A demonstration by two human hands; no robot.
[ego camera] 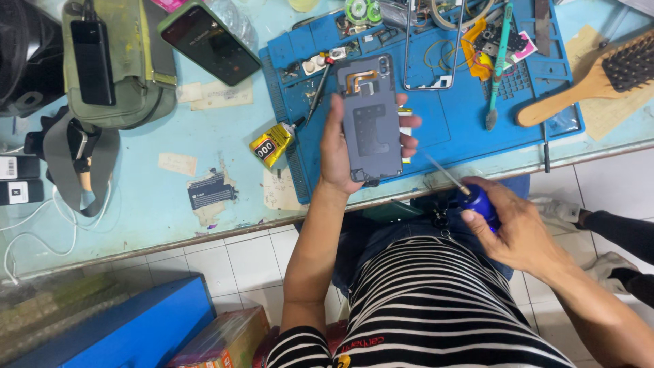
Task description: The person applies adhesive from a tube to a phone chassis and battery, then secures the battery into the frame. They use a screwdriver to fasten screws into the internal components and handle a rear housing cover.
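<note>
While the left hand (335,146) clamps an opened phone (371,117) upright over the blue mat (470,116), the right hand (507,228) grips a screwdriver (470,194), tip just right of the phone. Step judged: unscrewing; next needs tip seated squarely.

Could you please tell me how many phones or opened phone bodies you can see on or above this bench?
2: an opened phone body held in the left hand over the blue mat, and a dark phone lying near the green bag. Others may be hidden among the clutter.
</note>
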